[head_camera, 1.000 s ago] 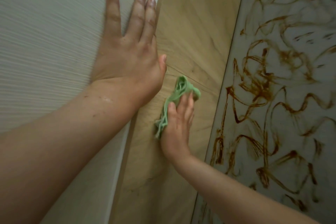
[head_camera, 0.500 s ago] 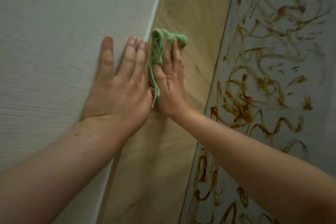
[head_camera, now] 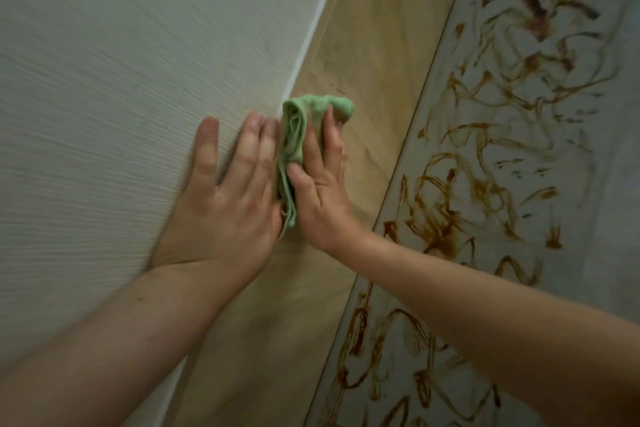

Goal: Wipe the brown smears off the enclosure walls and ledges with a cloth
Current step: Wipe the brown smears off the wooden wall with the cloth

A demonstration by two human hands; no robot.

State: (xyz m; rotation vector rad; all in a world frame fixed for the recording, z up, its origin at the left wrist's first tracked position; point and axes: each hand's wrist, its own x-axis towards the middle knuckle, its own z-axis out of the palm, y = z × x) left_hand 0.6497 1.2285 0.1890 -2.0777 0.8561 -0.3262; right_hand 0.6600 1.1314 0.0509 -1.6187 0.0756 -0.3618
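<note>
Wiping hand: right hand (head_camera: pixel 320 191), fingers extended over the cloth (head_camera: pixel 294 135) and pressing it onto the wood-tone strip (head_camera: pixel 374 55). The thumb rests on the cloth's left fold, and no curl round the cloth is visible.
Bracing hand: left hand (head_camera: pixel 228 204), flat with straight fingers on the pale ribbed panel (head_camera: pixel 121 80), centre-left of frame. It holds nothing.
Cloth position: centre of frame, bunched, close against the white trim (head_camera: pixel 313 35) on the strip's left border and just beside the left hand's nearest finger.
Cloth long axis: up-frame to down-frame, roughly parallel to the trim.
Target direction: the brown smears (head_camera: pixel 433 225) lie to the right of the cloth, on the grey panel (head_camera: pixel 554 288) that fills the right of the frame, beyond the dark seam (head_camera: pixel 414 114).
Nearer hand: right. The left hand is on the far side of the cloth from the smears.
Strip condition: faint dark flecks (head_camera: pixel 337 88) just above the cloth. Otherwise judged nearly clean.
Open room: free up and down the strip, and free rightward to the seam. Leftward travel is closed off by the trim and the left hand.
Edge profile: cannot tell whether the trim or the seam stands raised.
Progress: judged early, since the grey panel is heavily smeared.
Next move: judged a rightward carry across the seam, with the cloth's long side leading.
</note>
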